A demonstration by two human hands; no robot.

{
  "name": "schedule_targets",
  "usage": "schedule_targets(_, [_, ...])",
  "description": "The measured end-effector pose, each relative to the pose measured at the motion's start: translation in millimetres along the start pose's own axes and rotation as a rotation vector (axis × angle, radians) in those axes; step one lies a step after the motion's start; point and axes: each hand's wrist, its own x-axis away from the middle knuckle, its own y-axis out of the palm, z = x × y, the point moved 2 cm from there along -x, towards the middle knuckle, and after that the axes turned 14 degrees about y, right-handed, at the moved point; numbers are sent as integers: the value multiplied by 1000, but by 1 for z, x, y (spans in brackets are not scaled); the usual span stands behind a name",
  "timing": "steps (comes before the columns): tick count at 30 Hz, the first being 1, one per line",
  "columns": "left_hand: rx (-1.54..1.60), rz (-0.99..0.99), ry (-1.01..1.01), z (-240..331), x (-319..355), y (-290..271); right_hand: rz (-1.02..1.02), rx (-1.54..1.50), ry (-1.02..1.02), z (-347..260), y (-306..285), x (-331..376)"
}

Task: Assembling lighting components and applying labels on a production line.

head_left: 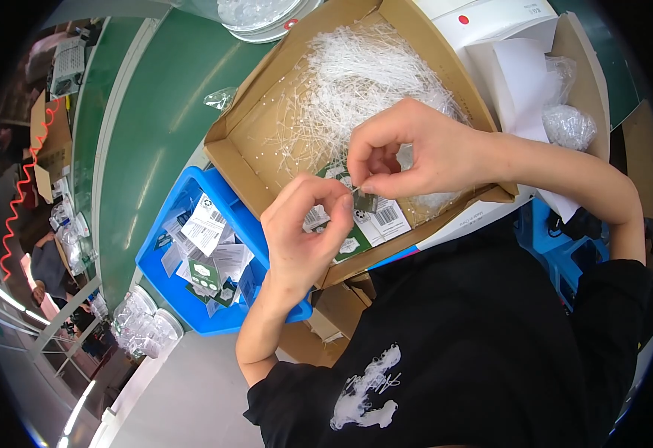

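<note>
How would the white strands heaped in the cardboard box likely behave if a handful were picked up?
The white strands look thin, so a handful would probably feel light and bend easily. They cross and overlap, so neighbours may drag along. Some lie scattered across the cardboard box, so a few would likely drop away.

A green worktop (166, 82), bordered by a pale strip (121, 86), bends through the left side of an indoor workroom. Farther left, a coiled red cord (17, 200) crosses the cluttered background. Bright tube lights (79, 409) glow at the lower left.
</note>
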Motion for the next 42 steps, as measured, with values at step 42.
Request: schedule_targets(42, [281, 138, -103, -5, 3, -1, 12, 251, -67, -2, 8, 0])
